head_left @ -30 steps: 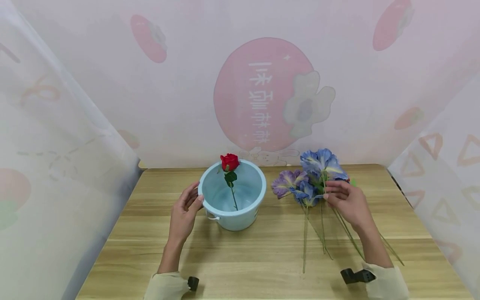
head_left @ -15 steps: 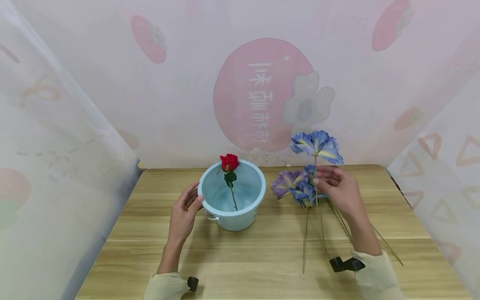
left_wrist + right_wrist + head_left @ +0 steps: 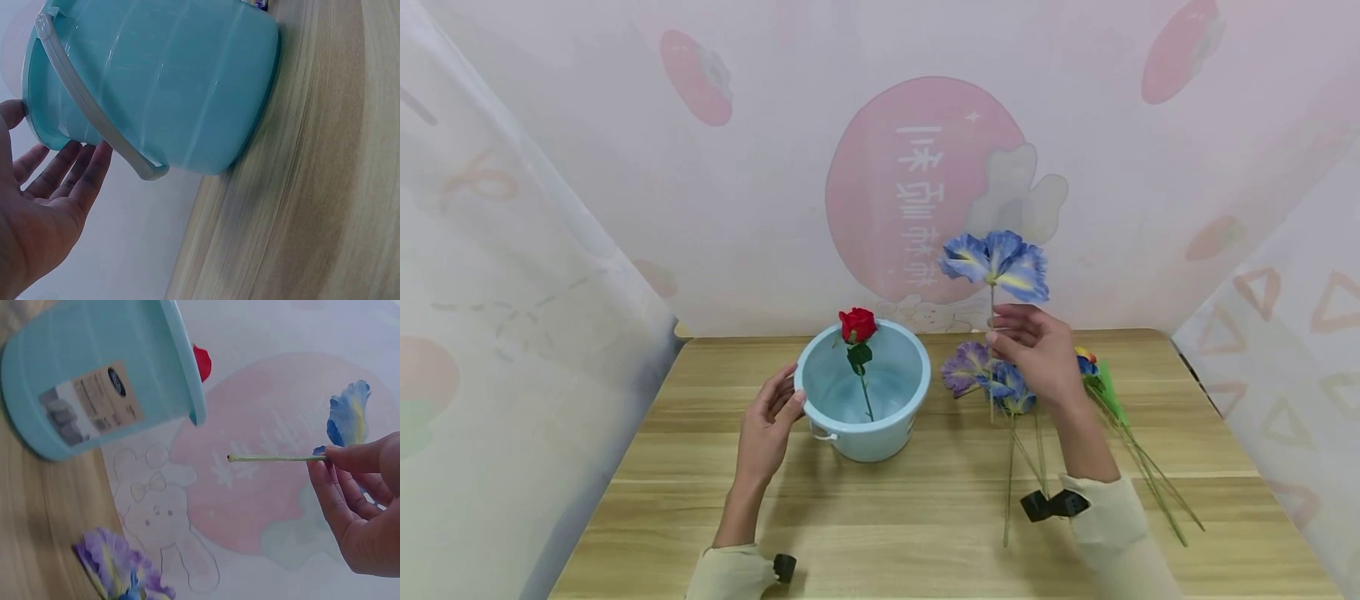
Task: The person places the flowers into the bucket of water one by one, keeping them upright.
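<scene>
In the head view, a light blue bucket point(image 3: 880, 437) stands upright on the wooden table. My left hand point(image 3: 767, 429) holds its left rim, thumb and fingertips against the edge. Inside the bucket leans a red rose point(image 3: 857, 325) with a green stem. My right hand point(image 3: 1037, 350) pinches the stem of a blue iris point(image 3: 996, 262) between thumb and fingers, its bloom raised above the table. The cut stem end point(image 3: 240, 458) points toward the bucket in the right wrist view. Below that hand lie a purple iris point(image 3: 964, 367) and another blue iris point(image 3: 1011, 387).
To the right of my right arm lie more flowers point(image 3: 1097, 379) with a green leaf and long stems. A pale bucket handle point(image 3: 94, 112) hangs on the outer wall, and a label point(image 3: 94, 403) is stuck on another side. A printed curtain point(image 3: 760, 208) rises behind the table.
My right hand has lifted the blue iris from the pile and carried it left and upward. The left hand, the bucket and the rose have stayed in place.
</scene>
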A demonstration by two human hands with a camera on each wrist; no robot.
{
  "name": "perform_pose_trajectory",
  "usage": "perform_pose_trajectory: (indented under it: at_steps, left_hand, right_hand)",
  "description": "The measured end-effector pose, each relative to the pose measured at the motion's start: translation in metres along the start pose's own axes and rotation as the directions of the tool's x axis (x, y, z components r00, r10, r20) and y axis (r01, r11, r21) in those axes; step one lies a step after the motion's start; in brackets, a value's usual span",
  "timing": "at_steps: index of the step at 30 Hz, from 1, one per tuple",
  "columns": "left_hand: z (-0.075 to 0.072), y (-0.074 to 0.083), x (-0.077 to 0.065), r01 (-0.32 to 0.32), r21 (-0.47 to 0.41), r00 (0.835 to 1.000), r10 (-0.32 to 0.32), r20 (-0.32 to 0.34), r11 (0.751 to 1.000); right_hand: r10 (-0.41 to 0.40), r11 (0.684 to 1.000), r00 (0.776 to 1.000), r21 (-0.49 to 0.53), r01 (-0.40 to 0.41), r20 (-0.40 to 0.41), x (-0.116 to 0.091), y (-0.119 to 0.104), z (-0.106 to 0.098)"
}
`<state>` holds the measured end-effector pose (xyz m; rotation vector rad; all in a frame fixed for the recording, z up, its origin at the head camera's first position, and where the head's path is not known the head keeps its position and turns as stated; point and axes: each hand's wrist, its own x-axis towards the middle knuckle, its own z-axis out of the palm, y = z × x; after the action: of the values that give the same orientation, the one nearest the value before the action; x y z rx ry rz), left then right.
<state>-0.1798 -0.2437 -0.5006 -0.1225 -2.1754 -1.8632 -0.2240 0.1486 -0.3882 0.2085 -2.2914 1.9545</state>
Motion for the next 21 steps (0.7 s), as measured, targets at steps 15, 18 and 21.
perform_pose_trajectory:
  at_steps: [15,18,21]
  left_hand:
    - [0.002,0.001,0.001,0.001,0.007,1.000,-0.001,-0.003,1.000]
    - [0.003,0.001,0.001,0.004,0.008,1.000,-0.004,-0.003,1.000]
    - [0.003,0.001,0.002,0.006,0.009,1.000,-0.006,-0.003,1.000]
  right_hand:
    - [-0.107,0.993,0.989,0.054,0.102,0.101,0.018,-0.034,0.067]
    - [-0.123,0.990,0.986,0.081,0.114,0.115,0.021,-0.040,0.078]
    - [-0.142,0.987,0.983,0.092,0.131,0.120,0.022,-0.044,0.088]
